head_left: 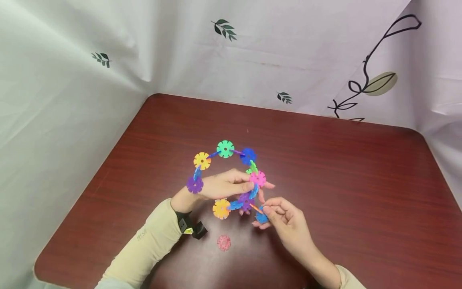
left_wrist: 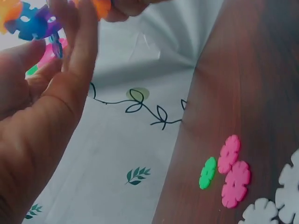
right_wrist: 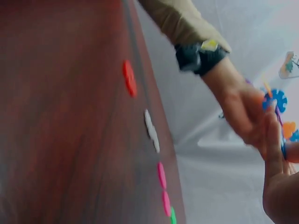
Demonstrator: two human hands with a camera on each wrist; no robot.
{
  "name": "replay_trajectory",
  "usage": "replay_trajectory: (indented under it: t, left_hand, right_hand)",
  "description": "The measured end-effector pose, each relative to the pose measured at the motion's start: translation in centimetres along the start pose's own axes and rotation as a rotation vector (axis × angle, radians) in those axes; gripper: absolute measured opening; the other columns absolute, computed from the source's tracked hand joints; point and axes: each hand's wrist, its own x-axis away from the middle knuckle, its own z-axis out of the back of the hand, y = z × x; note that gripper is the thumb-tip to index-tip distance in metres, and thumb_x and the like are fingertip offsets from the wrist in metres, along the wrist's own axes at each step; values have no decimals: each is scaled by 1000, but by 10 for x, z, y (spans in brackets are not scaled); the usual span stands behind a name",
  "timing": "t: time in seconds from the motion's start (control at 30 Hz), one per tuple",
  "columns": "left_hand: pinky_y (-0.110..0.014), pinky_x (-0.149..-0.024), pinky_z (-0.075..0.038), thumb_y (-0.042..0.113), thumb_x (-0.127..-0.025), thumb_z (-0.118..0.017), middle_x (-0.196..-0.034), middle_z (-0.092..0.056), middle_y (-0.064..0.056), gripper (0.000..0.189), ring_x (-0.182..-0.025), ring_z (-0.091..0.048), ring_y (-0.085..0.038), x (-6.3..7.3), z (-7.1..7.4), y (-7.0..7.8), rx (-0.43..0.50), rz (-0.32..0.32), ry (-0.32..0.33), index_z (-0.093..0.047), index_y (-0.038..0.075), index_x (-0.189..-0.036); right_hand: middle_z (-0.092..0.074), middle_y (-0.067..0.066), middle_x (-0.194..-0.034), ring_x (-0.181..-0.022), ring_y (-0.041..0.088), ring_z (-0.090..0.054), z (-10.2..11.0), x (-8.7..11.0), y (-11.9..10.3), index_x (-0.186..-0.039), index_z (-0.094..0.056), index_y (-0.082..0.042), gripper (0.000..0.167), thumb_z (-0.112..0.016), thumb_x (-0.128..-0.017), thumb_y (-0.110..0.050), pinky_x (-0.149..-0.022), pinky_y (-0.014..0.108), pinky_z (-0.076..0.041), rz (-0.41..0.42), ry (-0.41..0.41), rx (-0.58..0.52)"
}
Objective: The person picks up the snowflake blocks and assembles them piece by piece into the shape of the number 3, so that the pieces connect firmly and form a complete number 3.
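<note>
A curved chain of notched plastic snowflake discs in several colours stands above the table, with a green disc (head_left: 225, 149) at its top and a purple disc (head_left: 195, 184) at its left end. My left hand (head_left: 225, 185) reaches through the curve and holds the chain, thumb against the pink disc (head_left: 258, 179). At the lower side, a yellow disc (head_left: 221, 208) ends a short branch. Between thumb and forefinger my right hand (head_left: 290, 226) pinches a blue disc (head_left: 261, 217) beside an orange disc (head_left: 255, 208) seen edge-on. The left fingers are partly hidden behind the chain.
A loose pink disc (head_left: 224, 243) lies on the brown table (head_left: 343, 192) near me. The wrist views show more loose discs: pink (left_wrist: 236, 184), green (left_wrist: 208, 172), white (left_wrist: 259, 212) and red (right_wrist: 129, 78). Pale printed cloth (head_left: 274, 60) hangs around the table's edges.
</note>
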Motion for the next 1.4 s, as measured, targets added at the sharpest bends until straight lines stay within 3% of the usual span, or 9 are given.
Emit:
replay_trajectory:
  t: [0.07, 0.23, 0.33, 0.43, 0.73, 0.87, 1.0, 1.2, 1.4]
  left_hand:
    - [-29, -74, -52, 22, -100, -42, -135, -52, -10, 34, -102, -58, -17, 1, 1, -2, -96, -62, 20, -58, -2, -117]
    - [-26, -61, -43, 10, -99, -42, -100, -62, -9, 37, -63, -46, -13, 9, -1, -2, -244, -87, 60, -46, -2, -134]
    - [-25, -86, -48, -5, -91, -46, -118, -58, -17, 52, -94, -59, -17, 16, -1, -1, -271, -86, -2, -31, -6, -141]
    - [-35, -105, -38, -8, -86, -52, -141, -41, -20, 57, -127, -45, -24, 18, 0, -1, -286, -117, -26, -32, -9, -139]
    - [-28, -76, -54, -2, -83, -65, -92, -71, -11, 47, -78, -63, -8, 16, -10, -5, -253, -121, 148, -51, -5, -128]
    - [-26, -64, -51, -2, -82, -66, -96, -71, -12, 46, -73, -62, -8, 16, -9, -2, -284, -143, 233, -54, -4, -126]
    - [-33, -87, -52, -5, -81, -66, -103, -69, -17, 50, -95, -67, -18, 20, -4, 2, -277, -173, 290, -51, -6, -129]
    - [-36, -90, -50, -8, -79, -67, -94, -68, -23, 46, -93, -67, -24, 24, 3, 4, -294, -179, 371, -53, -11, -123]
    - [-36, -90, -50, -9, -78, -68, -94, -69, -19, 56, -94, -66, -19, 23, 7, 3, -262, -208, 395, -47, -9, -130]
  right_hand:
    - [-68, 12, -81, -69, 20, -70, -3, 1, 0, -100, -50, 15, 12, -47, -95, 4, -61, 35, -56, -9, 40, -14]
    - [-70, 8, -85, -70, 21, -70, -7, 2, 0, -100, -50, 14, 12, -45, -95, 5, -62, 33, -57, 10, 57, -45]
    - [-70, 10, -97, -71, 22, -70, -6, 2, 1, -102, -50, 13, 11, -43, -95, 7, -63, 32, -57, 31, 21, -86]
    - [-70, 6, -104, -72, 24, -70, -5, 3, 1, -101, -49, 15, 11, -42, -95, 8, -65, 32, -57, 38, 2, -112]
    - [-71, 5, -88, -76, 24, -70, -10, 2, 3, -101, -48, 15, 16, -46, -96, 0, -68, 38, -56, -85, -10, -89]
    - [-71, 8, -88, -77, 17, -67, -1, -9, 1, -104, -53, 9, 21, -46, -99, -10, -71, 33, -56, -148, 27, 111]
    - [-69, 6, -91, -78, 14, -65, 16, -38, 4, -109, -60, -5, 26, -51, -97, -26, -68, 32, -53, -173, 42, 506]
    - [-60, 5, -94, -81, 20, -60, 20, -90, 22, -118, -56, -9, 51, -71, -81, -40, -65, 37, -51, -121, -226, 1206]
    - [-55, 7, -83, -76, 26, -60, 9, -109, 33, -92, -57, -5, 25, -71, -81, -23, -59, 42, -52, -152, -358, 1362]
